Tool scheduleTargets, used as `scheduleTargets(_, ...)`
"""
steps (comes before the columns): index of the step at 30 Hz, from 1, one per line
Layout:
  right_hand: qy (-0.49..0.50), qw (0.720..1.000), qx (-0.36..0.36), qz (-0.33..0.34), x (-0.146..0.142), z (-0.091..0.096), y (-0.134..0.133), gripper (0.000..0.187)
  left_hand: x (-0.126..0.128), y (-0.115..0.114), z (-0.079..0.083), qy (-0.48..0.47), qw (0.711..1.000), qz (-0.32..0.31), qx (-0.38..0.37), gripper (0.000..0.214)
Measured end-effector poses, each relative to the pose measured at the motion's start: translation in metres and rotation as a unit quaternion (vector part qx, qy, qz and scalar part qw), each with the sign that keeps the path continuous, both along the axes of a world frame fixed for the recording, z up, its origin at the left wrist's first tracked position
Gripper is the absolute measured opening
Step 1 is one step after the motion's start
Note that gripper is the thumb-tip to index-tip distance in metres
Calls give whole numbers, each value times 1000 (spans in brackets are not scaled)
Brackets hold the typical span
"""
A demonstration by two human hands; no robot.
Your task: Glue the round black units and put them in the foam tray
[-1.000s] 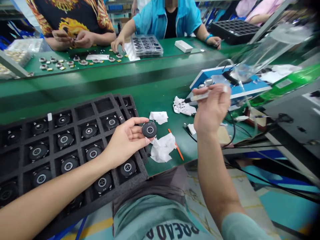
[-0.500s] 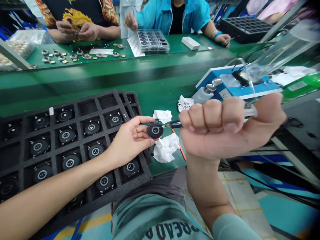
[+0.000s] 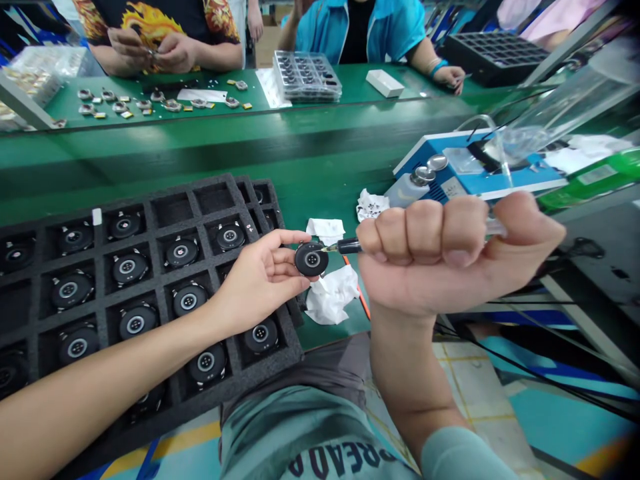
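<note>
A round black watch body [image 3: 311, 259] is pinched by its edge between the fingers and thumb of my left hand [image 3: 267, 277], its back with a pale sensor ring turned up. My right hand [image 3: 430, 257] is a fist around a dispensing syringe [image 3: 349, 246], whose black front end and thin needle stick out to the left. The needle tip is at the upper right rim of the watch body; whether it touches I cannot tell. Below my left arm lies a black foam tray [image 3: 220, 200] with similar watch bodies in many of its pockets.
Crumpled white tissue [image 3: 333, 297] and a folded wipe [image 3: 325, 230] lie by the watch body. Behind my right hand stand a pump bottle [image 3: 407, 189] and a blue machine [image 3: 435, 150]. Across the green bench [image 3: 210, 157], two people sit near small parts and a clear tray [image 3: 307, 77].
The needle tip has shifted slightly up and right along the watch body's rim. Across the bench, a co-worker's hand has risen away from the clear tray. My view has moved slightly.
</note>
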State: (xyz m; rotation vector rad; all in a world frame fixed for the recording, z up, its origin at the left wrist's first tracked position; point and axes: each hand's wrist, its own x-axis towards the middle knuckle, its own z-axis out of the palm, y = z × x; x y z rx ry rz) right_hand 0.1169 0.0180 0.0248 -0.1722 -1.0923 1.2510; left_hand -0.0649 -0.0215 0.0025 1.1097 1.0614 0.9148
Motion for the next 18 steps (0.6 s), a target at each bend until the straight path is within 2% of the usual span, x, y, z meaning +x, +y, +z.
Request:
scheduleTargets(4, -19, 1000, -6, -13, 0, -1, 0, 56, 1, 0, 0, -2, 1000, -1, 1, 51)
scheduleTargets(18, 12, 1000, -15, 2, -5, 0, -1, 57, 1, 1, 0, -7, 1000, -4, 2, 50)
